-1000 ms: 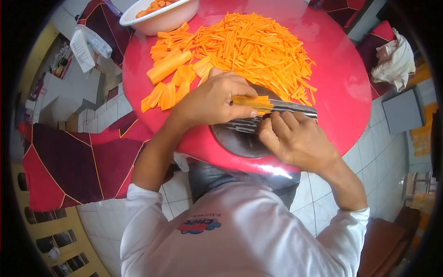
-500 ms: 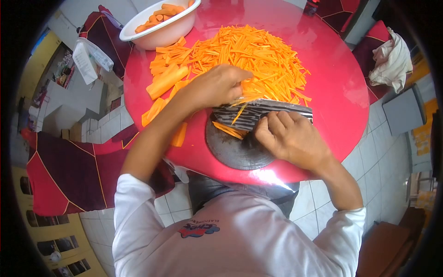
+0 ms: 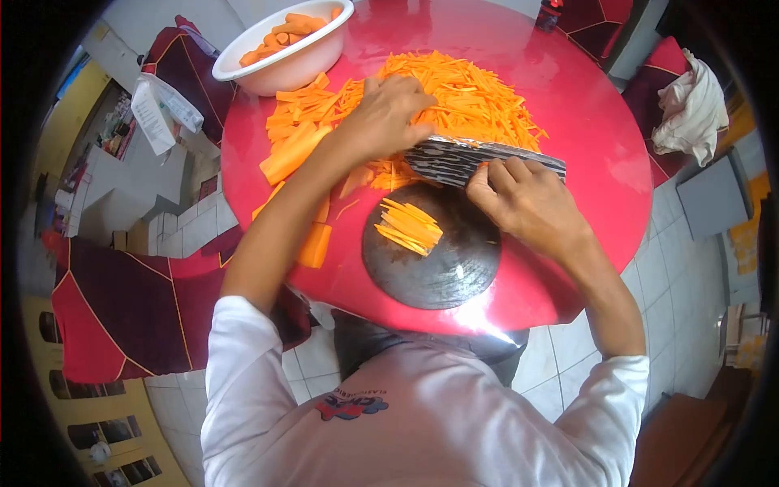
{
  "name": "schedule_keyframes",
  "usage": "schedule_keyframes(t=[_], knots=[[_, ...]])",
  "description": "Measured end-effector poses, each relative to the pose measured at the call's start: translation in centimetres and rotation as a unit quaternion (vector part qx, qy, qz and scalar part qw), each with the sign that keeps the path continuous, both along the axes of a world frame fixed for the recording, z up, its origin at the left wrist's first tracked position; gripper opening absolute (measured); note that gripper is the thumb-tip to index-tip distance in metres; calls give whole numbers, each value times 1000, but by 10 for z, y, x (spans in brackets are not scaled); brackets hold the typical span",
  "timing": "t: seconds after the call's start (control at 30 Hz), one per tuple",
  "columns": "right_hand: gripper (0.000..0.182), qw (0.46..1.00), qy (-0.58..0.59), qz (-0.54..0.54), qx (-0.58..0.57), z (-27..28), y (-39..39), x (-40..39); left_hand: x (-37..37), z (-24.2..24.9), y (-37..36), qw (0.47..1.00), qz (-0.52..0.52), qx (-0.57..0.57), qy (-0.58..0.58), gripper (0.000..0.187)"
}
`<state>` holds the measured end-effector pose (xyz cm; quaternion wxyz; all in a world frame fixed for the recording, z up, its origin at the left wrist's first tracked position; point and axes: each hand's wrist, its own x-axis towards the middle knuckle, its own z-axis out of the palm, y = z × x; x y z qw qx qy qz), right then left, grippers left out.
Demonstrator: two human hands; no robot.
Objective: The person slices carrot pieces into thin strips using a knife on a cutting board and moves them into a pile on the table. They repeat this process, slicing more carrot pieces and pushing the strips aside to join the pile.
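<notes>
My right hand (image 3: pixel 527 199) is closed round the handle end of a broad knife (image 3: pixel 479 161) with a black-and-silver patterned blade. The blade lies against the near edge of a large heap of orange carrot strips (image 3: pixel 462 93). My left hand (image 3: pixel 389 114) is over the heap's left part, fingers bent and apart, its thumb by the knife's tip; nothing shows in its grasp. Nearer me, a round dark cutting board (image 3: pixel 438 276) bears a small bundle of cut strips (image 3: pixel 410 226). Larger carrot slices (image 3: pixel 294 154) lie left of the heap, partly behind my left forearm.
A white basin (image 3: pixel 284 61) of carrot pieces stands at the far left of the round red table (image 3: pixel 600 162). A small dark bottle (image 3: pixel 548 15) is at the far edge. Patterned chairs (image 3: pixel 122 308) surround the table; one at right carries a pale cloth (image 3: pixel 690 105).
Both hands and the knife have moved away from the board toward the heap. The small bundle on the board, partly hidden before, is now in full view. My left fingers have spread.
</notes>
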<state>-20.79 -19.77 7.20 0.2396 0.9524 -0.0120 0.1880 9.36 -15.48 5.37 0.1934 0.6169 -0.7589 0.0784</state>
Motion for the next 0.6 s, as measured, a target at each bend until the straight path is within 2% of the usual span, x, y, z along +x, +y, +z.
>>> schedule_keyframes(t=[0.03,0.13,0.23,0.33,0.37,0.47,0.57,0.6], knots=[[26,1000,2,-3,2,-1,0,0,2,-3,-5,999,1,-49,-5,42],[27,1000,-5,4,4,-6,-1,0,-5,-3,-4,989,-82,-37,120,37],[27,1000,-4,6,15,-5,0,1,-20,-11,-1,992,-82,-84,54,33],[27,1000,-5,17,5,-5,0,2,-8,-11,-15,998,-47,-28,45,32],[28,1000,-7,17,7,-4,0,2,-8,-14,-16,998,-18,-53,29,29],[29,1000,-15,12,12,-4,-1,0,-16,-8,-10,991,-47,-68,102,24],[30,999,-16,1,29,-10,-4,-3,-15,-15,-8,995,-28,-91,0,25],[31,999,-20,-5,46,-12,-5,-4,-16,-21,-3,996,-24,-85,4,25]])
